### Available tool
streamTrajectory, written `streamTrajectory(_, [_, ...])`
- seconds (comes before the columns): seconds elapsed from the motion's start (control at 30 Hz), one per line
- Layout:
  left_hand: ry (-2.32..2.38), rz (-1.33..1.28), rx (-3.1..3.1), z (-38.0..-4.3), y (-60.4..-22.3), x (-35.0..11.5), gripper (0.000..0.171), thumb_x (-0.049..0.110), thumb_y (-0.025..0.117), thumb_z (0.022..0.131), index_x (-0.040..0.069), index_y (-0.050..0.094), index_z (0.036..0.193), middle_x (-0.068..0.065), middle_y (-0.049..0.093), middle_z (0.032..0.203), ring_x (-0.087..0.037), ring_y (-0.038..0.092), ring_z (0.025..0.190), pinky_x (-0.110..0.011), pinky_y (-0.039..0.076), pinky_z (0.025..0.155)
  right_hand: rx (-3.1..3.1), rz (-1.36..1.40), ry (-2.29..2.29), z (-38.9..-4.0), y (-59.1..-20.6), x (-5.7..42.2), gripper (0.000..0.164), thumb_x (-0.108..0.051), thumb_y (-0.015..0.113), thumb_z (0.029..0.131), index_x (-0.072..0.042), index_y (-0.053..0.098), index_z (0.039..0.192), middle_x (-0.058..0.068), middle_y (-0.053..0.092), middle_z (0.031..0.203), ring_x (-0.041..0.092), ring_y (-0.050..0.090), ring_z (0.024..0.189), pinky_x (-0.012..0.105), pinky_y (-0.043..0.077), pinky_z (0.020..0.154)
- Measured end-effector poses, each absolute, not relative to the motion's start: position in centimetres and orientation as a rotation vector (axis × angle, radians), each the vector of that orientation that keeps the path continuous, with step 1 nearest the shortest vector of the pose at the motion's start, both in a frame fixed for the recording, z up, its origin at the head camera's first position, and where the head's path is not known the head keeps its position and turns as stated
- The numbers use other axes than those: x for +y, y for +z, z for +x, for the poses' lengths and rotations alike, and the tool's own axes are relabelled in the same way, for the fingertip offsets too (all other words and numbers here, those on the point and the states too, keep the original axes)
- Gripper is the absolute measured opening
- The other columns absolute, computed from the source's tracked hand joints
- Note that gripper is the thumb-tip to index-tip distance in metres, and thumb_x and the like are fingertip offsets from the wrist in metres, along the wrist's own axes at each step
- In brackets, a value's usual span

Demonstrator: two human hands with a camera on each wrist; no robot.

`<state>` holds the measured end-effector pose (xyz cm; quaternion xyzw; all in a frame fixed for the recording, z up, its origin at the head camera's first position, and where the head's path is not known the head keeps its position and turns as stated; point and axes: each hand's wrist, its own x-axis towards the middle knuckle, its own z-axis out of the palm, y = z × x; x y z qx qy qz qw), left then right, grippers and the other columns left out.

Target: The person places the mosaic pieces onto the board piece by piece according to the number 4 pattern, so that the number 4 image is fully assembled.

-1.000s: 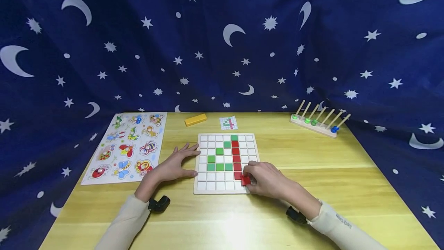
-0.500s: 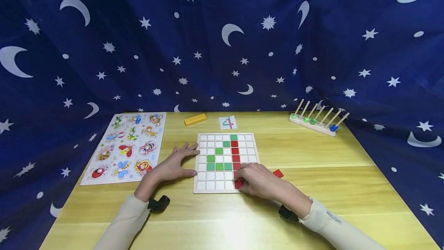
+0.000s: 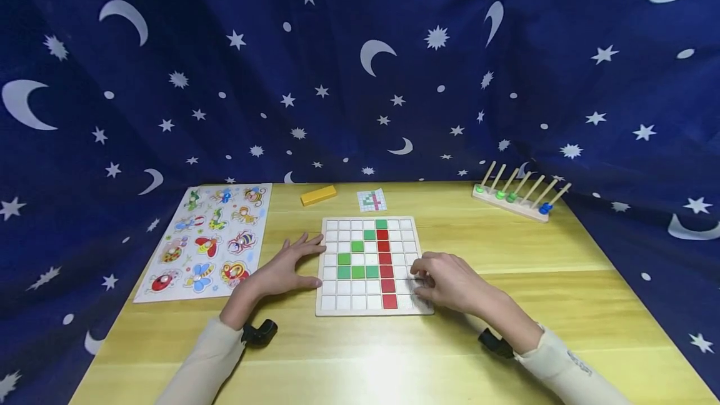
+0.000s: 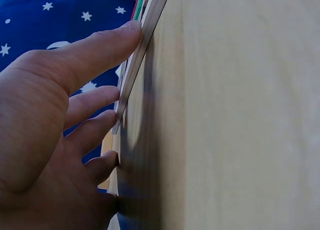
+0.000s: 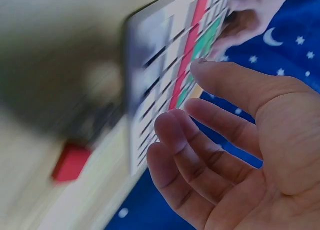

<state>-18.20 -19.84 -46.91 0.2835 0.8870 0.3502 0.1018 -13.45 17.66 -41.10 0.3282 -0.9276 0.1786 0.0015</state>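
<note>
A white grid board (image 3: 359, 314) in a pale wooden frame lies on the table. A column of red tiles runs down it to the lowest red tile (image 3: 389, 302), and several green tiles (image 3: 358, 272) form a stepped outline to the left. My left hand (image 3: 281, 269) touches the board's left edge with spread fingers. Over the board's right edge hovers my right hand (image 3: 452, 281), its fingers loosely bent and holding nothing. In the right wrist view a loose red tile (image 5: 71, 162) lies on the table beside the board; in the head view the hand hides it.
Behind the board are a small pattern card (image 3: 372, 200) and a yellow block (image 3: 318, 195). An insect picture board (image 3: 219, 249) lies at the left. A wooden peg stand (image 3: 512, 205) with beads is at the back right, before a dark blue curtain (image 3: 337, 67).
My right hand set a red tile at the bottom of the red column, let go and moved right, off the tile. The left hand stayed at the board's edge.
</note>
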Motion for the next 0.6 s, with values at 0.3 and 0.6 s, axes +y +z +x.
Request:
streamTrajectory(0.3, [1.026,0.826,2.615,-18.1,-47.1,-19.8,0.073,0.034,0.081,0.084,0.009,0.051,0.146,-0.006,0.027,0.163,-0.036,0.009,0.151,-0.060,-0.005,0.118,-2.965,0.794,0.439,-12.6,-42.0,22.1,0.023,-0.019,0.085,0.077,-0.009,0.072,0.093,-0.005,0.056,0.076,0.007,0.044,0.061,0.025,0.039,0.053])
streamTrajectory(0.6, [1.021,0.839,2.621,-18.3,-47.1,-19.8,0.074,0.035,0.082,0.084,0.010,0.052,0.146,-0.006,0.027,0.162,-0.038,0.010,0.150,-0.061,-0.004,0.118,-3.032,0.697,0.384,-12.5,-42.5,23.3,0.019,-0.020,0.083,0.077,-0.014,0.066,0.083,-0.004,0.050,0.071,0.011,0.042,0.057,0.027,0.035,0.047])
